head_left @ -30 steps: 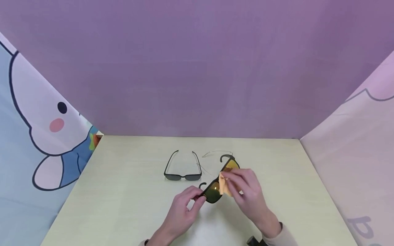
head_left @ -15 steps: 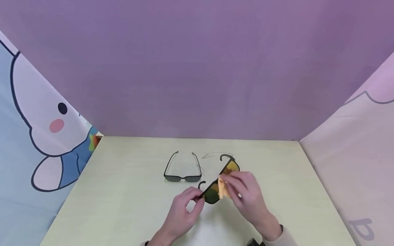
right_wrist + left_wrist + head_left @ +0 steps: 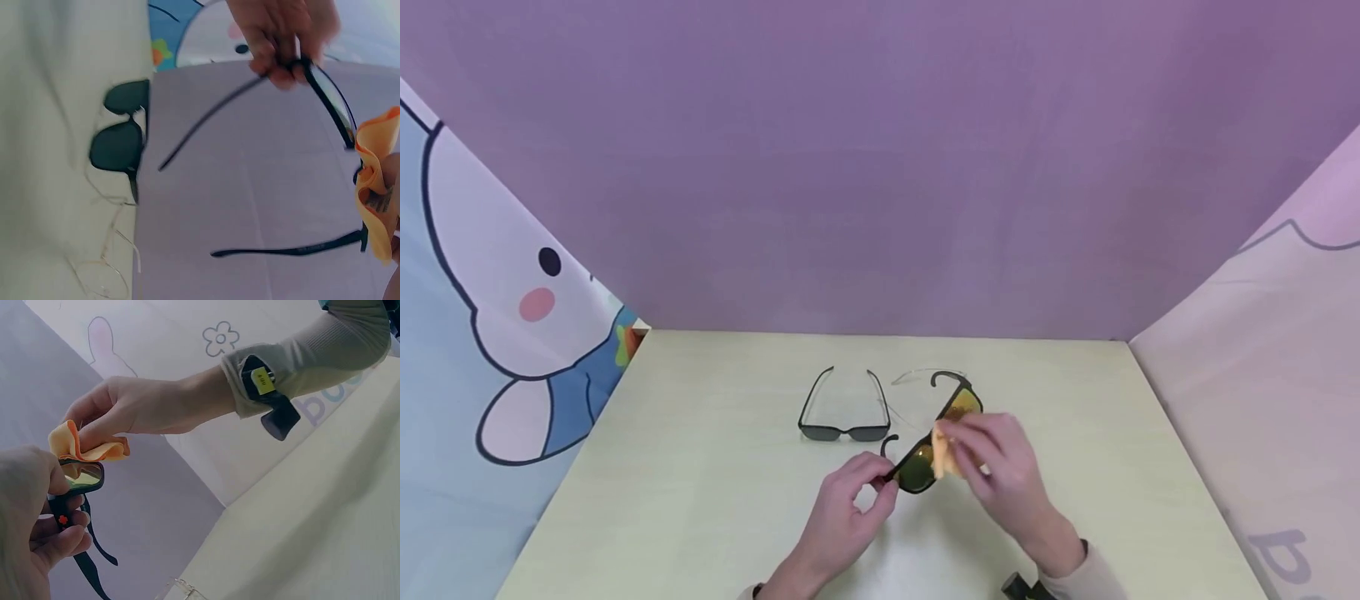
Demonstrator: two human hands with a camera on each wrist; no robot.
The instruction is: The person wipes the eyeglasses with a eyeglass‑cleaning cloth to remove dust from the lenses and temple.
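Note:
My left hand [image 3: 852, 506] pinches one end of a pair of black-framed sunglasses [image 3: 916, 471] with yellow-green mirrored lenses, held tilted above the table with both temples unfolded. An orange cloth [image 3: 942, 454] is bunched in the fingers of my right hand [image 3: 1003, 475], against the lenses near the bridge. In the left wrist view the cloth [image 3: 94, 450] folds over the top of a lens [image 3: 84, 477]. The right wrist view has the cloth [image 3: 376, 181] covering part of the front, with a dark temple [image 3: 294, 251] sticking out.
Black sunglasses [image 3: 845, 433] stand unfolded on the pale table [image 3: 715, 467], left of the held pair. Behind the held pair lie thin wire-framed glasses [image 3: 925, 372]. A purple panel [image 3: 880, 208] rises at the back, and printed cloth walls flank both sides.
The right hand and cloth shift slightly over the lenses, down and then back up. The left hand keeps its grip, and the sunglasses tilt only a little.

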